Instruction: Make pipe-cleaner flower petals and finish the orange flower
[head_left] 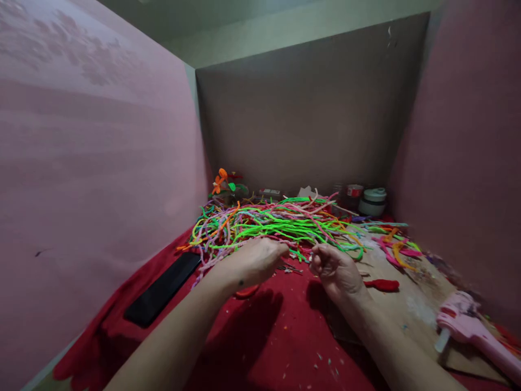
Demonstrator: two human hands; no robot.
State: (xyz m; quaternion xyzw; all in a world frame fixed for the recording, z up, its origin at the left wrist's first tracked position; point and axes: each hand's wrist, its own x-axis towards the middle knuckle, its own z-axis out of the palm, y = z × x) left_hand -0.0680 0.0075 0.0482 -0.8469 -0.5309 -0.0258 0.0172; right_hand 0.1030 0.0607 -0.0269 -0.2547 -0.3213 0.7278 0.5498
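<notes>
Phone (163,290), one, flat on red cloth (295,331). Left hand (262,258): curled, fingertips hidden, hold undeterminable. Fuzzy stems (285,224): heaped beyond both hands, too tangled to count. Right hand (336,271): half-curled, contents unclear. One glue gun (468,323), cut off.

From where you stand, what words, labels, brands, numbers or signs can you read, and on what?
No text can be read here.
Red-labelled container beside the pale-green lidded cup: label marks too small and blurred to read.
Small, flat, dark-and-pale box near the back: any print is too small to read.
Pink plastic glue gun: dark marks, no readable lettering.
</notes>
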